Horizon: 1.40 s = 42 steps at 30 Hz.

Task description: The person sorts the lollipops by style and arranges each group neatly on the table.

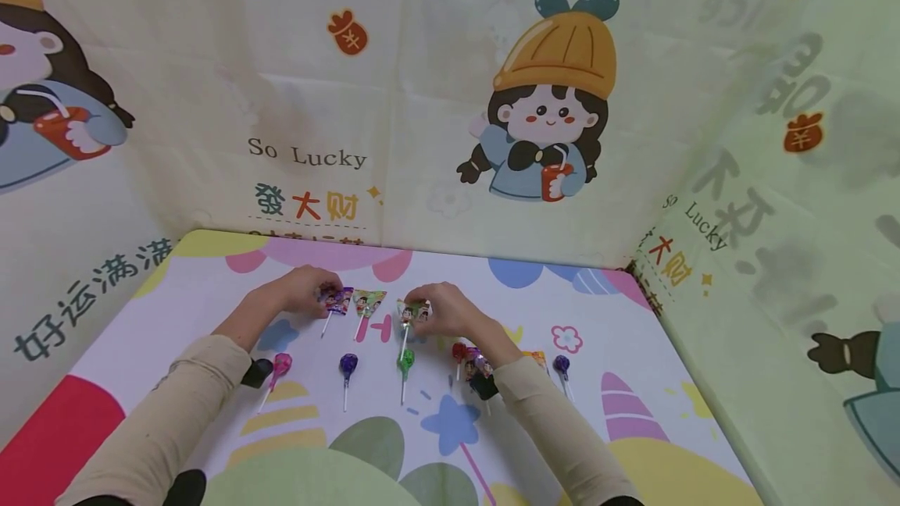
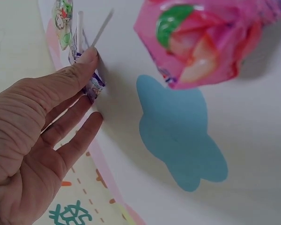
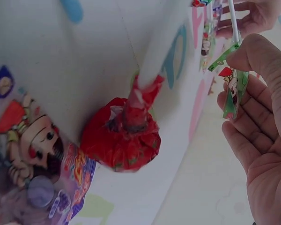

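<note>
My left hand (image 1: 304, 292) pinches the wrapper of a flat purple lollipop (image 1: 340, 301) near the back of the table; its white stick points toward me. In the left wrist view, that wrapper (image 2: 94, 88) lies between thumb and fingers. Just right of it lies a flat light-green lollipop (image 1: 369, 302), touched by neither hand. My right hand (image 1: 450, 311) holds another flat green lollipop (image 1: 411, 311) by its wrapper, stick downward in the head view. In the right wrist view, thumb and fingers grip its green wrapper (image 3: 234, 93).
Nearer me, round-headed lollipops lie in a row: pink (image 1: 281, 365), purple (image 1: 348, 364), green (image 1: 405, 361), red (image 1: 459, 350) and dark blue-purple (image 1: 561, 365). A flat purple lollipop (image 1: 476, 360) and an orange wrapper (image 1: 537, 357) are partly behind my right arm. Printed cloth walls (image 1: 436, 240) border the table.
</note>
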Each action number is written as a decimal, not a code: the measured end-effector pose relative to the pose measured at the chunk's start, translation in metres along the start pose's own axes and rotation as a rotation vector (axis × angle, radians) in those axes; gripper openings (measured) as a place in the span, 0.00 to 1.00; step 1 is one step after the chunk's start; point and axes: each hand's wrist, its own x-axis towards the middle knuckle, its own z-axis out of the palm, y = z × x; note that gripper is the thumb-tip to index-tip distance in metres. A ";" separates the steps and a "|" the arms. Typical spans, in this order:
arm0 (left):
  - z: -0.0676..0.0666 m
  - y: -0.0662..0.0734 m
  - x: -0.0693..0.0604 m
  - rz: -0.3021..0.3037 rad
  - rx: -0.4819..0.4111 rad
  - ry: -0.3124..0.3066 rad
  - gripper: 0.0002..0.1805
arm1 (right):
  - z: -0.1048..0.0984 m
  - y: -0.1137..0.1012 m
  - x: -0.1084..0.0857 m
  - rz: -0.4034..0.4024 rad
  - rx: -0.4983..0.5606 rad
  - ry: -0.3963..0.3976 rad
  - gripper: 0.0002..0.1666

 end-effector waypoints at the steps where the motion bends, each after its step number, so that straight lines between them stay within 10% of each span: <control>1: 0.000 0.000 0.000 0.002 -0.002 0.001 0.24 | 0.000 0.000 0.002 0.000 0.002 0.000 0.25; 42: 0.002 -0.003 0.002 0.021 0.014 0.001 0.25 | 0.011 0.005 0.042 0.117 -0.047 -0.107 0.26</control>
